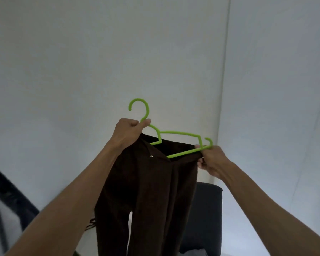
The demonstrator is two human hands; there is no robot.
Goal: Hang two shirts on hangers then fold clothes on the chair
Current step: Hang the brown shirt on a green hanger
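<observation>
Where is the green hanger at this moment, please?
In the head view the green hanger is held up at the centre, before the pale wall. The left hand grips it below the hook, the right hand holds its right end, and the dark brown garment hangs below.

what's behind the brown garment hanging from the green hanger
A dark chair shows past the brown garment, against the pale wall. The cloth covers most of the chair.
</observation>
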